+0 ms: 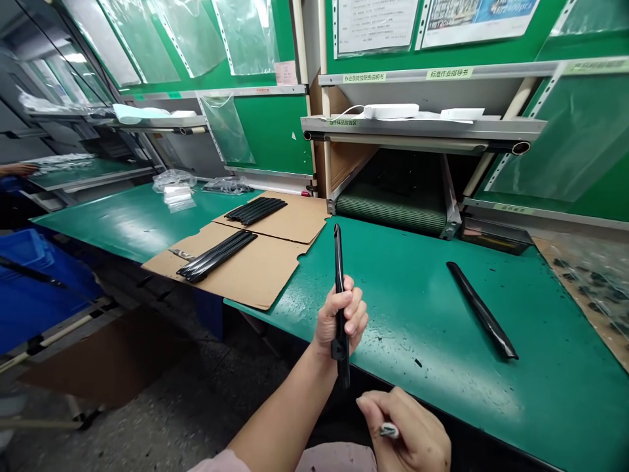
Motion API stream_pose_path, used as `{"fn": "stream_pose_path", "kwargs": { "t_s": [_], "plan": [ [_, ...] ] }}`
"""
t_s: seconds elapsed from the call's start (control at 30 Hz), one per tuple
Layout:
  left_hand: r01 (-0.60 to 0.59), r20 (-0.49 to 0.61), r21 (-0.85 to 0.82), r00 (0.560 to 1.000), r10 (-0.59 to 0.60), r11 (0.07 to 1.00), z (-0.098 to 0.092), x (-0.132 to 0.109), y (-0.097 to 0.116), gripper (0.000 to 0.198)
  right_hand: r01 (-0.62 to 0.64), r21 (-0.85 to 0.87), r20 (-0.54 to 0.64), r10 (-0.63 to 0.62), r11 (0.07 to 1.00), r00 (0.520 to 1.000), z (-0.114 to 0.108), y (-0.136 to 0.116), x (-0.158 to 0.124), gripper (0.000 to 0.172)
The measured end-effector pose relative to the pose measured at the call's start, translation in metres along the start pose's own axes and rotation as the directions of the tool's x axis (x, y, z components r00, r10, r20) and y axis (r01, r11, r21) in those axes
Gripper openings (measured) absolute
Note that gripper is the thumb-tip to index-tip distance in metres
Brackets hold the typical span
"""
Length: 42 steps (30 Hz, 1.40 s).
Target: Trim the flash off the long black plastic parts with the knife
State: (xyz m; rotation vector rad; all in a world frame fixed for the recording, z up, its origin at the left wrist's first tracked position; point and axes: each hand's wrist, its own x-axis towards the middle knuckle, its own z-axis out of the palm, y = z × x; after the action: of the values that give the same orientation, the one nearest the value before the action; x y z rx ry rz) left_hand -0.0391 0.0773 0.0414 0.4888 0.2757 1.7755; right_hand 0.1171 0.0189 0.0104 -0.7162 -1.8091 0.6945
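Note:
My left hand [341, 319] is closed around a long black plastic strip [338, 262], held upright over the front edge of the green table [417, 308]. The strip's top end points away from me. My right hand [407, 429] sits low near my lap, pinched on a small silver tool [390, 431] whose shape I cannot make out. A second black strip [481, 309] lies flat on the table to the right, apart from both hands.
Two bundles of black strips [219, 254] [256, 210] rest on brown cardboard sheets [255, 272] to the left. A conveyor belt [393, 206] runs under a shelf at the back. Blue bin [29, 282] at far left. Clear bags with small parts [590, 275] at right.

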Motion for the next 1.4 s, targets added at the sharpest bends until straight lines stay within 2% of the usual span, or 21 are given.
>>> {"fn": "stream_pose_path", "kwargs": {
  "t_s": [0.07, 0.1, 0.13, 0.2, 0.27, 0.3, 0.37, 0.5, 0.6, 0.7, 0.8, 0.87, 0.97, 1.1, 1.27, 1.4],
  "plan": [
    [0.002, -0.023, 0.012, 1.0, -0.002, 1.0, -0.002, 0.0, -0.001, 0.02, -0.183, 0.02, 0.038, 0.182, 0.983, 0.982, -0.001, 0.0, -0.001, 0.023],
    [-0.001, -0.041, 0.016, 0.999, 0.002, 1.0, -0.004, 0.0, -0.002, 0.02, -0.294, 0.028, 0.067, 0.292, 0.955, 0.954, 0.001, 0.0, -0.001, 0.029],
    [-0.007, -0.061, 0.018, 0.998, 0.008, 1.0, -0.004, 0.001, -0.003, 0.02, -0.408, 0.044, 0.101, 0.402, 0.912, 0.91, 0.004, -0.001, -0.001, 0.035],
    [-0.025, -0.098, 0.017, 0.995, 0.027, 1.0, -0.005, 0.001, -0.006, 0.019, -0.61, 0.126, 0.176, 0.587, 0.783, 0.79, 0.011, -0.002, -0.001, 0.042],
    [-0.04, -0.124, 0.03, 0.991, 0.043, 0.999, -0.005, 0.002, -0.009, 0.019, -0.73, 0.268, 0.255, 0.684, 0.629, 0.683, 0.019, -0.005, 0.002, 0.048],
    [-0.046, -0.134, 0.047, 0.99, 0.052, 0.998, -0.005, 0.003, -0.011, 0.019, -0.758, 0.338, 0.289, 0.705, 0.558, 0.648, 0.023, -0.007, 0.004, 0.052],
    [-0.064, -0.159, 0.117, 0.984, 0.082, 0.991, -0.004, 0.004, -0.012, 0.02, -0.773, 0.435, 0.306, 0.731, 0.462, 0.609, 0.027, -0.008, 0.009, 0.058],
    [-0.073, -0.196, 0.379, 0.968, 0.157, 0.923, -0.003, -0.004, -0.006, 0.015, -0.729, 0.518, 0.15, 0.792, 0.447, 0.592, 0.018, 0.002, 0.022, 0.064],
    [0.022, -0.173, 0.483, 0.982, 0.071, 0.875, -0.007, -0.017, 0.003, 0.012, -0.682, 0.573, 0.055, 0.809, 0.455, 0.586, 0.003, 0.014, 0.032, 0.065],
    [0.115, -0.25, 0.467, 0.968, 0.006, 0.877, -0.01, -0.028, 0.005, 0.013, -0.631, 0.616, 0.015, 0.794, 0.471, 0.608, -0.006, 0.025, 0.038, 0.063],
    [0.156, -0.398, 0.406, 0.917, 0.021, 0.9, -0.009, -0.035, -0.002, 0.017, -0.611, 0.624, 0.007, 0.778, 0.487, 0.628, -0.007, 0.032, 0.037, 0.065],
    [0.16, -0.45, 0.386, 0.892, 0.034, 0.909, -0.006, -0.037, -0.008, 0.02, -0.623, 0.615, 0.005, 0.788, 0.483, 0.616, -0.006, 0.035, 0.035, 0.068],
    [0.145, -0.453, 0.416, 0.889, 0.066, 0.898, 0.0, -0.04, -0.017, 0.022, -0.635, 0.589, -0.044, 0.804, 0.5, 0.593, -0.005, 0.039, 0.035, 0.066],
    [0.121, -0.457, 0.471, 0.88, 0.125, 0.874, 0.007, -0.043, -0.024, 0.023, -0.633, 0.563, -0.135, 0.814, 0.532, 0.565, -0.007, 0.036, 0.041, 0.054],
    [0.134, -0.502, 0.432, 0.858, 0.114, 0.892, 0.005, -0.04, -0.027, 0.024, -0.584, 0.631, -0.116, 0.807, 0.51, 0.579, -0.009, 0.031, 0.043, 0.051],
    [0.132, -0.508, 0.405, 0.855, 0.103, 0.905, 0.003, -0.039, -0.026, 0.022, -0.593, 0.641, -0.069, 0.806, 0.487, 0.588, -0.01, 0.039, 0.034, 0.059]
  ]
}}
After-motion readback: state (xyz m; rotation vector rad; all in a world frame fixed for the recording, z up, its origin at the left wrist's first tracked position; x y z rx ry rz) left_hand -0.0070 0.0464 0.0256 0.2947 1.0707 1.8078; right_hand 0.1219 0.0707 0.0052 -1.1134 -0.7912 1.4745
